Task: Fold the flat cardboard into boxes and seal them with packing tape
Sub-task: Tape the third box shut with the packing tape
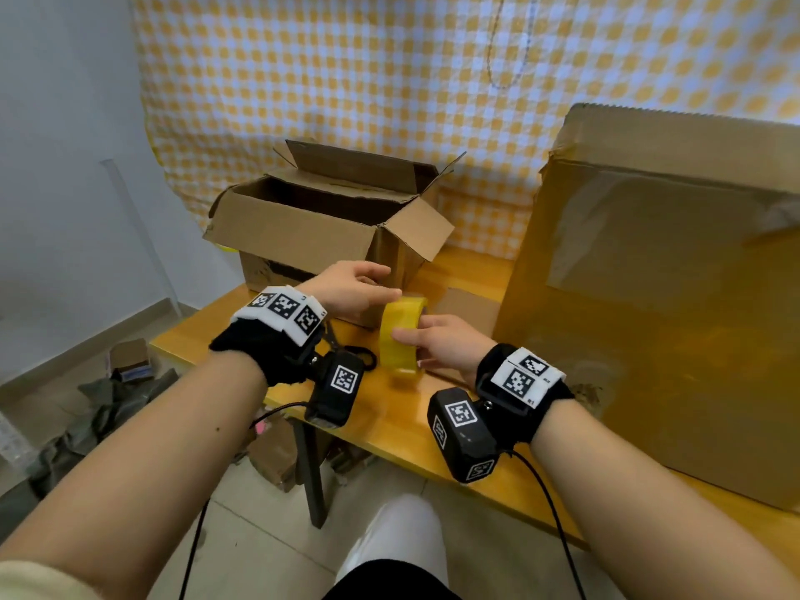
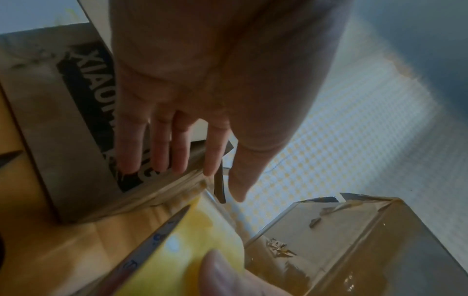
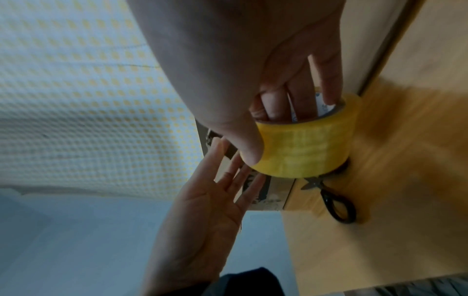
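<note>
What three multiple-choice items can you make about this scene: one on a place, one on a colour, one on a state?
1. Where are the scissors?
A. on the table
B. inside the open box
C. on the floor

2. What colour is the tape roll?
A. brown
B. yellow
C. white

3. How is the left hand?
A. gripping the tape roll
B. closed in a fist
C. open, fingers straight

Answers: 1 A, they lie on the table beside the roll. 2 B, all views show yellow. 3 C, only the right hand grips the roll.
</note>
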